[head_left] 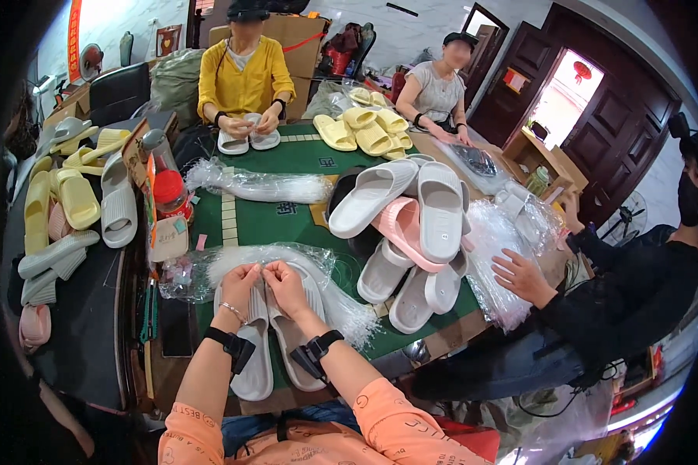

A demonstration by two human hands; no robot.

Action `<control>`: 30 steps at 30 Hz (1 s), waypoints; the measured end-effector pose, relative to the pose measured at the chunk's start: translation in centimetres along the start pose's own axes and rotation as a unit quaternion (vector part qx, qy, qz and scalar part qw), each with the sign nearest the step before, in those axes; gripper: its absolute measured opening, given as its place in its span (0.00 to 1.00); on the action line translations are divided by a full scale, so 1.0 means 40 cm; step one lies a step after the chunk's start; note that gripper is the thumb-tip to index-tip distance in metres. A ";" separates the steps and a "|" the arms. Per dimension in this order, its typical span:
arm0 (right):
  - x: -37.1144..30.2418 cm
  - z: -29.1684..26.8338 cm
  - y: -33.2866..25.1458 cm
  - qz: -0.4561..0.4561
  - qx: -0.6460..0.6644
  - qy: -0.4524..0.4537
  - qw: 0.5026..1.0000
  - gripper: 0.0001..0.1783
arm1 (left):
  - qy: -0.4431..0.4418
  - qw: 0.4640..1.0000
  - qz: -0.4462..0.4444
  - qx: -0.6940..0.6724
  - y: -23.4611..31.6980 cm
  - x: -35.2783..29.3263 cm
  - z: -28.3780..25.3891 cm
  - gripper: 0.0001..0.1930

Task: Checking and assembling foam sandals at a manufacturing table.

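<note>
My left hand [239, 290] and my right hand [286, 287] meet close together over a pair of pale grey slippers, their thumbs and fingers pinched. Whatever they pinch is too fine to make out. The left slipper [254, 376] and the right slipper [288, 341] lie side by side at the near table edge, toes pointing away from me. My hands and wrists cover part of them. Just beyond my fingers lies a bundle of thin clear plastic strands [350, 311], partly inside a clear plastic bag [306, 257].
Grey and pink slippers [440, 205] are heaped right of my hands; yellow slippers [374, 138] lie farther back. A red-lidded jar [169, 187] and a dark phone [178, 328] are on the left. Three people work around the table, one person's hand [522, 279] near clear bags at right.
</note>
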State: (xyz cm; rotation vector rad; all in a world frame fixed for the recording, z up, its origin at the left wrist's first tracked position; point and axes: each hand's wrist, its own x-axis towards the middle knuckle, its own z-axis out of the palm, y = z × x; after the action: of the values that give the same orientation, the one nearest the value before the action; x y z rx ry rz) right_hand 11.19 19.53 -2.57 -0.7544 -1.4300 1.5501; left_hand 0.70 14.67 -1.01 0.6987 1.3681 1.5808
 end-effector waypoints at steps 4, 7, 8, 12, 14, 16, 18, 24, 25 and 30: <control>-0.001 0.005 -0.005 -0.017 -0.006 0.001 1.000 0.04 | 0.002 0.999 -0.003 -0.035 -0.009 0.007 -0.004 0.08; -0.003 0.001 -0.012 -0.010 -0.011 0.000 1.000 0.04 | 0.007 1.000 -0.012 -0.028 -0.002 0.002 0.003 0.08; -0.004 -0.001 -0.014 -0.009 -0.011 0.000 1.000 0.04 | 0.009 0.999 -0.019 -0.029 -0.001 0.001 0.005 0.08; -0.002 0.004 -0.006 0.001 0.010 -0.007 1.000 0.04 | 0.011 0.999 -0.012 -0.031 -0.008 0.002 0.006 0.08; 0.000 0.001 0.000 -0.006 0.013 -0.005 1.000 0.04 | 0.013 0.999 -0.012 -0.037 -0.006 0.001 0.010 0.07; -0.001 0.002 -0.004 0.019 0.020 -0.006 1.000 0.05 | 0.013 0.999 -0.005 -0.029 -0.006 0.003 0.010 0.06; 0.000 0.007 -0.006 -0.010 -0.022 0.009 1.000 0.06 | 0.012 1.000 0.002 -0.022 -0.008 0.005 0.010 0.05; -0.029 0.015 -0.111 -0.183 -0.296 0.087 0.933 0.06 | 0.051 0.998 0.022 -0.009 -0.048 0.042 -0.006 0.03; -0.049 0.022 -0.150 -0.271 -0.395 0.098 0.872 0.06 | 0.056 0.998 0.028 -0.013 -0.049 0.042 -0.015 0.03; -0.225 0.000 -0.234 -0.003 -0.474 -0.053 0.879 0.08 | 0.046 0.999 0.022 0.001 -0.038 0.041 -0.017 0.05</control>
State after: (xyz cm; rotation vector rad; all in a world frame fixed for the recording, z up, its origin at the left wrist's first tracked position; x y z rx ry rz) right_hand 16.94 11.15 5.47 -1.2184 -2.2901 0.8060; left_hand -0.21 15.79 -2.85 0.6680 1.4296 1.6656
